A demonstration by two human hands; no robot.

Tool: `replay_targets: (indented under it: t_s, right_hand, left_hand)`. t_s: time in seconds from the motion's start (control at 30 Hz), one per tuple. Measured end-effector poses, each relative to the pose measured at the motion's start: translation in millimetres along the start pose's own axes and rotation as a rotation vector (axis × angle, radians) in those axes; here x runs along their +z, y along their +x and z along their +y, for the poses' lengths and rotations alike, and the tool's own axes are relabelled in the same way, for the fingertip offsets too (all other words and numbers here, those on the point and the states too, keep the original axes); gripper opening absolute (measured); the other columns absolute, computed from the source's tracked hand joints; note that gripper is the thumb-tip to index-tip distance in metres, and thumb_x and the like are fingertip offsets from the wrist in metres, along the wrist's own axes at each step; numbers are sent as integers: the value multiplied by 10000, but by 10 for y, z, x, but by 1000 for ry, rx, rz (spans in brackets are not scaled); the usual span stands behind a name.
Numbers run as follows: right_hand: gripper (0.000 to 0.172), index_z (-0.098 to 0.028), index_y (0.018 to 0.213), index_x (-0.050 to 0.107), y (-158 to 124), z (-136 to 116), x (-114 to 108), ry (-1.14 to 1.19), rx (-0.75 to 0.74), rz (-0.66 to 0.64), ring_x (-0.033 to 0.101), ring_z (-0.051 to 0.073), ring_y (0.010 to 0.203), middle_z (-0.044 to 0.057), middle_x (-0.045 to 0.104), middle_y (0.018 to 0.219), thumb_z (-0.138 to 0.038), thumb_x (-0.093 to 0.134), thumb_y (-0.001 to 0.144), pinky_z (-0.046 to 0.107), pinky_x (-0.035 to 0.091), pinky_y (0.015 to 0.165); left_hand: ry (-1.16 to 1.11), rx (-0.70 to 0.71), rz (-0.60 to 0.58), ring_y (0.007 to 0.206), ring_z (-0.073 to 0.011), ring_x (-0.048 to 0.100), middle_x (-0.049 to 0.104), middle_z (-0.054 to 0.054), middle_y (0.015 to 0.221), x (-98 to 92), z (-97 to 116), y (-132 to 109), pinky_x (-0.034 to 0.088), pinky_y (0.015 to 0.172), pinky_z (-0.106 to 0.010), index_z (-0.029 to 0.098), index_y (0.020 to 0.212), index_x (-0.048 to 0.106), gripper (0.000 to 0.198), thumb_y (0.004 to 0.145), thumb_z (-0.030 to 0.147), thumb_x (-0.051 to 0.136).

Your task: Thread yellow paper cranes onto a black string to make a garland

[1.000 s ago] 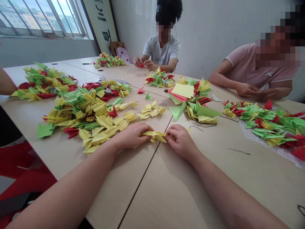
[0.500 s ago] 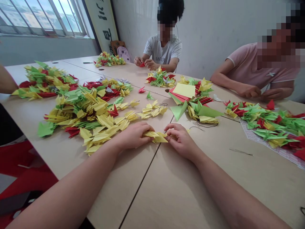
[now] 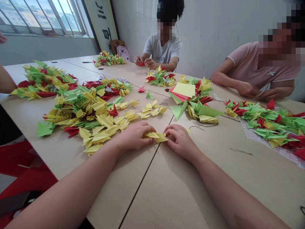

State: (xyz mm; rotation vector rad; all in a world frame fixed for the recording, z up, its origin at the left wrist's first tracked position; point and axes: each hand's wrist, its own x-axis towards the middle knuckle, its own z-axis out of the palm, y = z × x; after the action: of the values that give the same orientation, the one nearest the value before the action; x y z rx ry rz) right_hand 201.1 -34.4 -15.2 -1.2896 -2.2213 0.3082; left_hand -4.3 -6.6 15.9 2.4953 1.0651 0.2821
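My left hand (image 3: 134,136) lies on the table with its fingers curled over a small bunch of yellow folded paper pieces (image 3: 157,136). My right hand (image 3: 179,140) faces it, fingertips pinched at the right end of the same bunch. A long trail of yellow, green and red folded paper pieces (image 3: 88,114) stretches away to the left of my left hand. A thin dark thread (image 3: 202,125) lies just beyond my right hand.
Flat coloured paper sheets (image 3: 184,90) sit mid-table among more folded pieces. Another heap (image 3: 269,122) lies at the right on a patterned mat. Two people sit across the table (image 3: 186,190), hands busy with paper. An arm (image 3: 6,82) shows at the left edge.
My hands have barely moved; the right fingers have closed in slightly on the yellow bunch. The camera has shifted a little.
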Motion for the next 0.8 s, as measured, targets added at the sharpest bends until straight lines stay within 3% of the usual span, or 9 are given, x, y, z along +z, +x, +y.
replay_targets:
  t_s: [0.8]
  right_hand:
    - [79,-201,725,546,-5,-15,-8,23,16,2,503,192,856,43,592,879,-132,519,697,354,375,809]
  left_hand:
    - [112,54,49,917,-197,502,544,-42,961,46,100,-1,395,803,-304,223,1015,581,347,751,442,526]
